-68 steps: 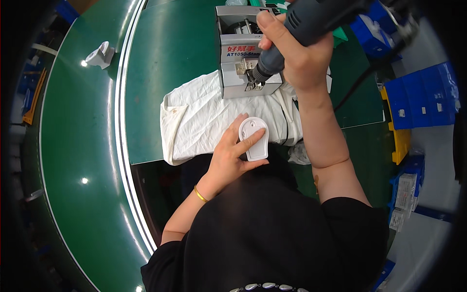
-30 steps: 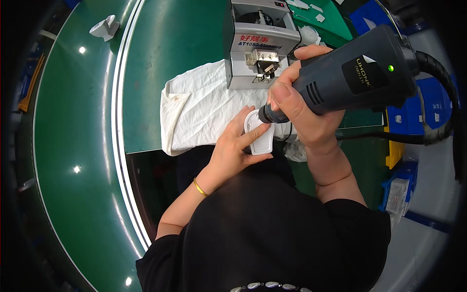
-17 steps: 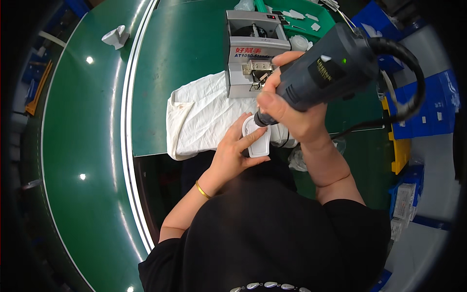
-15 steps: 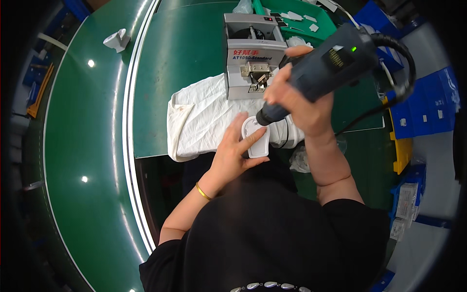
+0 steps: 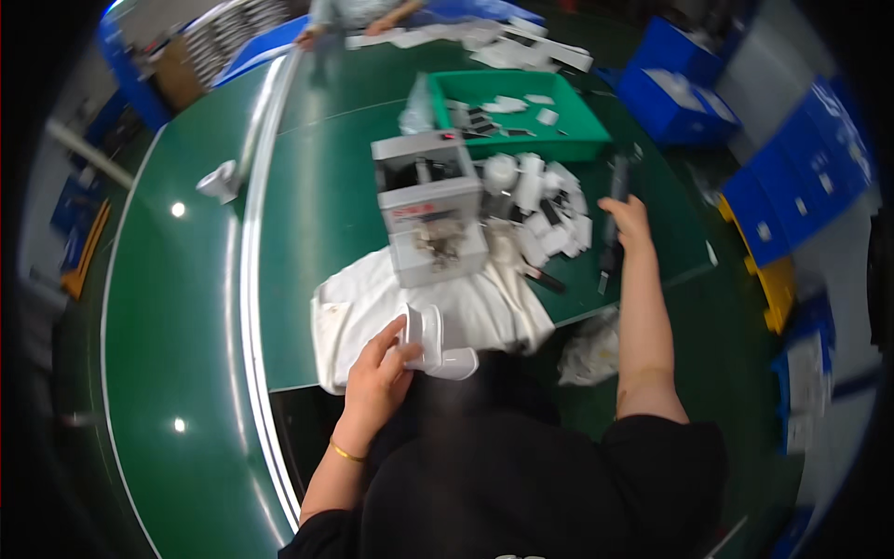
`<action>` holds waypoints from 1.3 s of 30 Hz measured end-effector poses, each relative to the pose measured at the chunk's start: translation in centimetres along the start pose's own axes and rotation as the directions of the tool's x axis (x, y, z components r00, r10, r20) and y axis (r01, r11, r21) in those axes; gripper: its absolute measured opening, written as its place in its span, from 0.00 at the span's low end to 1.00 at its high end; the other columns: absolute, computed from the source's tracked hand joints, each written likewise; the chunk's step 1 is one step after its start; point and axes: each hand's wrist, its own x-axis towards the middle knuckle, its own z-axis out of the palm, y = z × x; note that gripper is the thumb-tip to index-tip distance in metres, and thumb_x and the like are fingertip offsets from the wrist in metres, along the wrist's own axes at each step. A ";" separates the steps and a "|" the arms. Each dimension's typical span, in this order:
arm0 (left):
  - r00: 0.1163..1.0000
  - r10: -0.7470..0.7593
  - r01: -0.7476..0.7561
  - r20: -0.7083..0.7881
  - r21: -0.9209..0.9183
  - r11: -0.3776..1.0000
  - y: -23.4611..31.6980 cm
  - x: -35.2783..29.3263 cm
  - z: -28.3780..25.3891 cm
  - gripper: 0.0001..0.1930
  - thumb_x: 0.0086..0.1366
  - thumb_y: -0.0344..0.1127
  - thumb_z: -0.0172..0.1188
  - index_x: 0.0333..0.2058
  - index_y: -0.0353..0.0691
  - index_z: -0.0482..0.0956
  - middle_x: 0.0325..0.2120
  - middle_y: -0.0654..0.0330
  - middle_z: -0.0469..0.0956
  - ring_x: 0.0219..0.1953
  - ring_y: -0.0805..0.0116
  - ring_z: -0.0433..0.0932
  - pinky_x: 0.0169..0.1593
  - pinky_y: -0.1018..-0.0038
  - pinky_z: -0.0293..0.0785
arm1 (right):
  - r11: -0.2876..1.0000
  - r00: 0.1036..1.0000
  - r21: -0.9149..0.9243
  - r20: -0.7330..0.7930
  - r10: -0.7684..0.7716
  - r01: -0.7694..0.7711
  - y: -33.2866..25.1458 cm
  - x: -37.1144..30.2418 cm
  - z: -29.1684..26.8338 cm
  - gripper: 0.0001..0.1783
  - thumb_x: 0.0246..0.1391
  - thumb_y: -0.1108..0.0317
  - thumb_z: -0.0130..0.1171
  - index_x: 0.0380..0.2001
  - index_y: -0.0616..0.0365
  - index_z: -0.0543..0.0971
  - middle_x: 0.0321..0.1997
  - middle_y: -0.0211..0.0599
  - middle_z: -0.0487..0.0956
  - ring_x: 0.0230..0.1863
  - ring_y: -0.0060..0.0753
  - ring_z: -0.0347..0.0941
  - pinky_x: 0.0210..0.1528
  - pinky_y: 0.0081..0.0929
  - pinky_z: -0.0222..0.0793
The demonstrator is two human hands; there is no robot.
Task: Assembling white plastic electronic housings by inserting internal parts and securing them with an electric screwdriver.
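Note:
My left hand (image 5: pixel 377 377) grips a white plastic housing (image 5: pixel 430 337) with a rounded handle-like end, above the front edge of a white cloth (image 5: pixel 349 321). Off to the right, my right hand (image 5: pixel 630 224) is closed round a dark electric screwdriver (image 5: pixel 612 244) at the table's right side, its tip pointing toward me. Whether the screwdriver rests fully on the table is hard to tell. Behind the cloth stands a grey screw feeder machine (image 5: pixel 433 224). White plastic parts and dark pieces (image 5: pixel 554 224) lie in a pile between the machine and my right hand.
A green tray (image 5: pixel 582 140) with small white and dark pieces sits behind the machine. Another white part (image 5: pixel 220 182) stands on the green surface at left. Blue bins (image 5: pixel 782 205) line the right. A co-worker's hands (image 5: pixel 382 26) show at the far end. A clear plastic bag (image 5: pixel 591 349) hangs low at right.
The screwdriver has left the white housing and moved right with my right hand. My left hand has tilted the housing up and turned it. The view has shifted, showing more of the table's far end.

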 end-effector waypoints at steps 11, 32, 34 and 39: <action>0.438 -0.588 0.519 -0.680 -0.343 0.783 -14.2 -1.2 -11.4 0.22 0.56 0.27 0.65 0.50 0.32 0.72 0.44 0.51 0.80 0.45 0.68 0.79 0.47 0.72 0.76 | 0.994 0.997 -0.085 0.005 -0.074 0.074 5.5 5.1 -1.4 0.32 0.43 0.65 0.70 0.51 0.69 0.74 0.45 0.47 0.79 0.41 0.38 0.77 0.43 0.30 0.73; 0.093 -0.433 0.992 -0.896 0.123 -0.040 -17.3 -26.9 -23.7 0.39 0.49 0.56 0.72 0.57 0.43 0.74 0.53 0.49 0.77 0.56 0.50 0.74 0.60 0.59 0.70 | 0.744 0.582 0.289 0.478 -0.657 0.603 -7.1 -22.1 10.2 0.21 0.56 0.75 0.62 0.54 0.64 0.75 0.45 0.34 0.79 0.47 0.24 0.70 0.51 0.24 0.60; -0.249 -0.502 0.905 -0.828 -0.014 -0.425 -10.9 -38.4 -27.4 0.37 0.49 0.62 0.70 0.57 0.53 0.76 0.56 0.54 0.75 0.59 0.51 0.73 0.59 0.57 0.72 | 0.747 0.531 0.360 0.536 -0.656 0.559 -7.4 -22.9 10.9 0.20 0.55 0.77 0.62 0.53 0.64 0.76 0.43 0.34 0.79 0.47 0.24 0.70 0.51 0.24 0.60; -0.793 -0.555 0.605 -0.251 -0.226 -0.763 4.4 -55.8 -26.6 0.34 0.51 0.55 0.73 0.53 0.43 0.79 0.56 0.54 0.76 0.56 0.49 0.74 0.56 0.47 0.70 | 0.725 0.426 0.464 0.596 -0.681 0.509 -8.0 -24.2 12.1 0.18 0.54 0.78 0.62 0.49 0.65 0.77 0.39 0.33 0.78 0.43 0.24 0.68 0.50 0.24 0.61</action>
